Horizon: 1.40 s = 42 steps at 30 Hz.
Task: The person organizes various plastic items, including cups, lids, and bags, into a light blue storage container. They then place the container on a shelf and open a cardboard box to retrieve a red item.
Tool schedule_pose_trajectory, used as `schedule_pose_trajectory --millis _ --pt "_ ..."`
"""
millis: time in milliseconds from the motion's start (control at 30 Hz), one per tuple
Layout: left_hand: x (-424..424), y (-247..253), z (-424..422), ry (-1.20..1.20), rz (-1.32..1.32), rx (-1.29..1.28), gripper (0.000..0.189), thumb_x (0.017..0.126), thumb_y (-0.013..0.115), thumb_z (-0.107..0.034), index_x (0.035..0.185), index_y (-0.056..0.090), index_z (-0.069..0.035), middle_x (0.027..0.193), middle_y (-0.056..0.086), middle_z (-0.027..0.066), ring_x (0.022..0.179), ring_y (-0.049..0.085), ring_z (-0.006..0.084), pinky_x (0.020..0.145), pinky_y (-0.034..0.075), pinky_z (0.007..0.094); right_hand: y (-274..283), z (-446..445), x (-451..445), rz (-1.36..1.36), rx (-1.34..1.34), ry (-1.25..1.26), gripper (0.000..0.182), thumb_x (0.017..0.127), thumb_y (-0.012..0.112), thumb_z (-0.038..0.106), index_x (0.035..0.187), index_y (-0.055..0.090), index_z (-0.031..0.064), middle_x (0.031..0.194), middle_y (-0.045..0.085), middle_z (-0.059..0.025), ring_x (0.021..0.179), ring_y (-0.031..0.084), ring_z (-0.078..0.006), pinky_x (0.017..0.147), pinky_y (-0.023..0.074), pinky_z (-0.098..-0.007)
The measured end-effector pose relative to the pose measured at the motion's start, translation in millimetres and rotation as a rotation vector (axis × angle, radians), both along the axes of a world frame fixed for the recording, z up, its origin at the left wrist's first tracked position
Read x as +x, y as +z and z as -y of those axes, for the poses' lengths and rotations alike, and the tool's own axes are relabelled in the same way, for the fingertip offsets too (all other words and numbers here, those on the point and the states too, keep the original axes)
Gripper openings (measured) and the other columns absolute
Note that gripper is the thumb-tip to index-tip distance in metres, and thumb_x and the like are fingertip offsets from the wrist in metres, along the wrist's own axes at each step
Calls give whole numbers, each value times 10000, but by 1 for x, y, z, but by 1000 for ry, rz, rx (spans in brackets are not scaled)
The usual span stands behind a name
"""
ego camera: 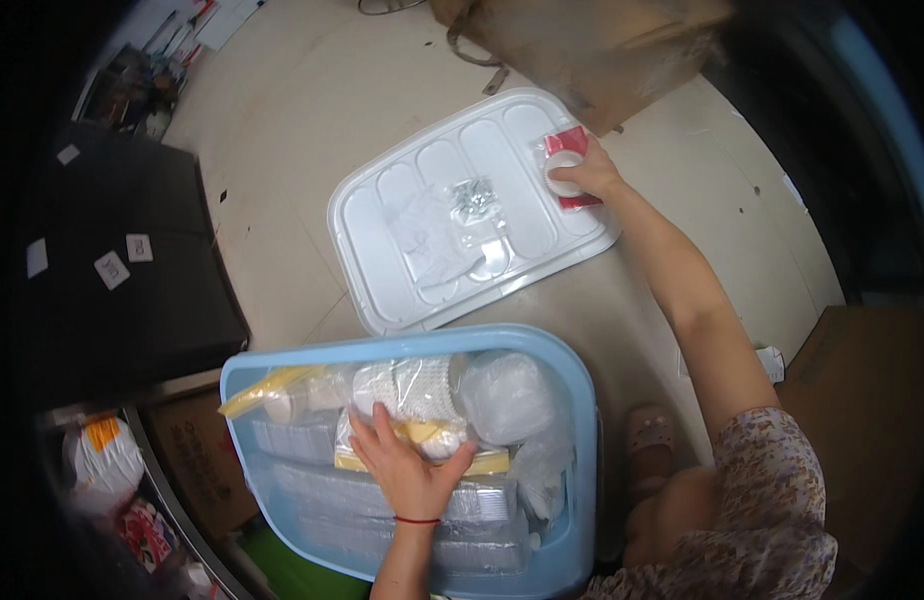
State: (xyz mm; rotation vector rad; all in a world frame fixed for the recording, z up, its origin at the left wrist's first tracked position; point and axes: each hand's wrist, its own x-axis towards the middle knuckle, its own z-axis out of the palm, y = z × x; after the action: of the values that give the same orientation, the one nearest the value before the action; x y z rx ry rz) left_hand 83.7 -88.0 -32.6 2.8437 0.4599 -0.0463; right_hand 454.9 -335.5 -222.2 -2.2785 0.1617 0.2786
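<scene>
My left hand [409, 472] reaches into a light-blue plastic storage bin [402, 341], fingers spread over a yellow-edged zip bag [473, 461]. Behind that bag lies a white textured roll in clear plastic [409, 386]. At the far right of a white plastic lid [522, 202], my right hand [597, 176] grips a round white ribbed piece [563, 172], with a red packet [578, 201] underneath. Whether the packet is also held is hard to tell. A clear bag of small metallic-looking pieces [474, 201] rests mid-lid, beside a crumpled clear bag [435, 240].
Several clear-wrapped stacks [402, 491] and a rounded translucent bag [507, 397] fill the bin. A black box-like unit [146, 277] stands left, a cardboard box [597, 60] beyond the lid, and another brown box [859, 442] at right. My foot in a pink clog [649, 431] is beside the bin.
</scene>
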Motion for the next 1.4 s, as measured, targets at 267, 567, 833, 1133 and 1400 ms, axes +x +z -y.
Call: schedule_pose_trajectory --millis 267,567,833,1133,1400 --pt "2 -3 -11 15 205 -151 874 636 741 -341 1308 324 30 1382 202 297 1260 260 404 1046 203 468 39 -4 -40 -115 530 -14 835 593 812 230 1255 360 -3 1116 565 -145 1022 568 -234 861 474 -329" --pt "60 38 -15 -263 208 23 336 707 696 -259 986 634 -82 1232 442 141 1117 392 341 956 302 436 171 40 -116 -101 1033 211 713 732 704 262 1306 374 -2 1155 538 -119 1059 548 -216 929 443 -339" --pt "51 72 -17 -439 -76 -110 422 733 671 -330 968 551 -1 1052 561 176 1038 491 360 943 326 410 218 15 -161 -234 1244 398 619 766 675 274 1243 413 -21 1137 545 -151 1008 584 -231 851 510 -318" --pt "37 67 -23 -153 108 -1414 422 921 517 -259 1254 469 -5 1189 553 105 1084 518 172 942 393 302 247 -67 -240 -470 1139 585 733 733 749 227 1323 369 15 1145 553 -88 1062 519 -158 909 418 -283" --pt "-12 63 -37 360 372 -1569 238 889 536 -75 1116 536 -3 1041 621 98 907 610 153 792 508 299 244 -62 -270 -477 795 857 714 746 726 206 1344 376 36 1201 528 -87 1104 498 -156 931 400 -289"
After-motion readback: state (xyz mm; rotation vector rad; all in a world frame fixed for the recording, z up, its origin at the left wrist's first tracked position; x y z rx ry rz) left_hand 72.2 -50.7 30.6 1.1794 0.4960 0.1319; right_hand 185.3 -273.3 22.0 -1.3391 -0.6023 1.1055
